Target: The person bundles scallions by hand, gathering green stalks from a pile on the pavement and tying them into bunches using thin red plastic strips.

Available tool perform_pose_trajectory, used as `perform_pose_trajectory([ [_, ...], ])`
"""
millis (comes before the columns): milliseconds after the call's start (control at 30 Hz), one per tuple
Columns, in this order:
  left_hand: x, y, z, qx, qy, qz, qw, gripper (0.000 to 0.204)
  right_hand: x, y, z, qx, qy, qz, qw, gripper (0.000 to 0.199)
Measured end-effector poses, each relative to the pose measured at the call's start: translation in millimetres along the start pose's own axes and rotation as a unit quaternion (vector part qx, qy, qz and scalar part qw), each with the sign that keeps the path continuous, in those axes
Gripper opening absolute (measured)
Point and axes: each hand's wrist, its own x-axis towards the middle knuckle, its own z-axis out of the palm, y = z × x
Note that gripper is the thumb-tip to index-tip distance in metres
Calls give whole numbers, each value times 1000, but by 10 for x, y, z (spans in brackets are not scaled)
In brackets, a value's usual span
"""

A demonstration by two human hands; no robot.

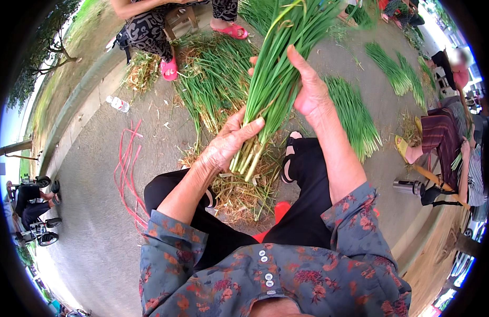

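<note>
A thick bunch of chives (279,68), long green leaves with pale stem ends, is held up before me at a tilt. Closed around its lower stems is my left hand (228,140), the thumb lying across the front. My right hand (312,95) grips the bunch higher up from the right side; its thumb points up along the leaves, and fingertips show past the left edge. Most of the right fingers are hidden behind the leaves. Under the bunch, between my feet, dry straw-coloured trimmings (244,195) cover the ground.
A large chive heap (215,74) lies ahead, with a laid-out pile (350,116) to the right. Red strips (129,169) and a plastic bottle (118,103) lie left. A person in pink sandals (169,68) sits ahead; others sit right, near a metal flask (408,186).
</note>
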Motion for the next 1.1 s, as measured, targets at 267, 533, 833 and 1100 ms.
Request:
perform_pose_trajectory([
  [267, -78, 205, 99, -20, -44, -13, 999, 51, -18, -14, 110, 111, 7, 25, 993, 40],
  [533, -104, 152, 21, 165, 58, 111, 978, 50, -47, -20, 154, 98, 28, 18, 995, 26],
  [833, -19, 124, 41, 436, 258, 366, 781, 17, -31, 63, 200, 89, 12, 36, 995, 28],
  [1100, -66, 142, 74, 381, 318, 347, 796, 15, -21, 115, 250, 83, 27, 45, 995, 32],
])
